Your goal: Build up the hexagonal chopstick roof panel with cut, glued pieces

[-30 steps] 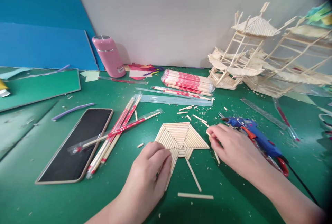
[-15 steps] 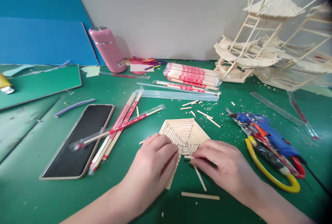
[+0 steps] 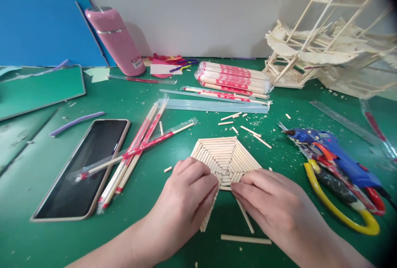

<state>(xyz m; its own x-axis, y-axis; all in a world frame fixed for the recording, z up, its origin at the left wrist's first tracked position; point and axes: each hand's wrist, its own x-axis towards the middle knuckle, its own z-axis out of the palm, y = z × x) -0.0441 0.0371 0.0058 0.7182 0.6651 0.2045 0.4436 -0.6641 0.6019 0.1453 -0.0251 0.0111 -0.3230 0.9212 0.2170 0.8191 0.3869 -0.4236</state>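
**Both hands at the near edge of a stick panel**

I see my left hand (image 3: 189, 193) resting palm down on the near left part of the flat fan-shaped panel of pale glued wooden sticks (image 3: 228, 158), which lies on the green desk (image 3: 46, 243) at centre. Its fingers are loosely curled over the panel's edge, clasping nothing that I can make out. My right hand (image 3: 273, 204) lies just beside it; its fingers (image 3: 240, 188) are pinched together on a short pale stick piece (image 3: 226, 187) at the panel's near edge. A loose thin wooden stick (image 3: 246, 217) runs out from under the right hand, and another longer wooden stick (image 3: 246, 239) lies nearer me. To the right lie a blue glue gun (image 3: 335, 156) and yellow-handled scissors (image 3: 341, 214); to the left, a black-screened phone (image 3: 83, 168) and red-wrapped chopsticks (image 3: 136, 152).
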